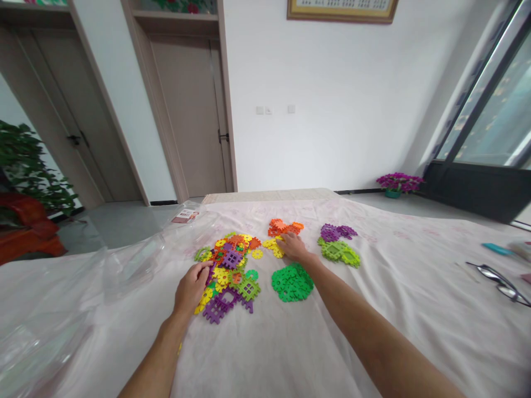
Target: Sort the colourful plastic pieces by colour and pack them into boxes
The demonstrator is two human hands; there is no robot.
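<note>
The right hand (292,246) lies open on the yellow heap (272,246), among sorted colour heaps (292,283) mid-frame. The left hand (191,287), grip unclear, touches the unsorted pile (229,265).

Two hands (191,287); perhaps six block piles (292,283).

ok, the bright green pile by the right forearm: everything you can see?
The bright green pile is a roundish, flat heap of plastic-looking pieces, gear-like discs with notched edges, all one green. It lies by itself on the pale pink cloth, just nearer than the right hand; the forearm passes its upper right edge, contact unclear.
</note>
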